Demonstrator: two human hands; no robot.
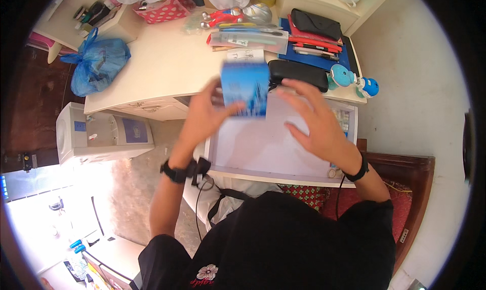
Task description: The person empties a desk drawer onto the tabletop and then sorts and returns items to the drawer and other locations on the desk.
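Observation:
A blue box (246,89) with a printed picture, blurred by motion, is gripped at its left side by my left hand (207,113), thumb across its front face. My right hand (315,123) hovers to the right of the box, fingers apart and holding nothing. Below both hands is a pulled-out white drawer (250,149), its pale floor largely bare. Small items (341,119) lie along the drawer's right side, partly covered by my right hand and forearm. Behind the box, a black zip case (298,75) and a paper with writing (245,55) rest on the desktop.
On the cream desk (171,62) are a blue plastic bag (100,64), a translucent pencil pouch (248,40), a red-and-silver toy figure (235,16) and blue folders (284,28) bearing pens. A blue-lidded bottle (341,75) stands near the right edge. A water dispenser (106,134) is at left.

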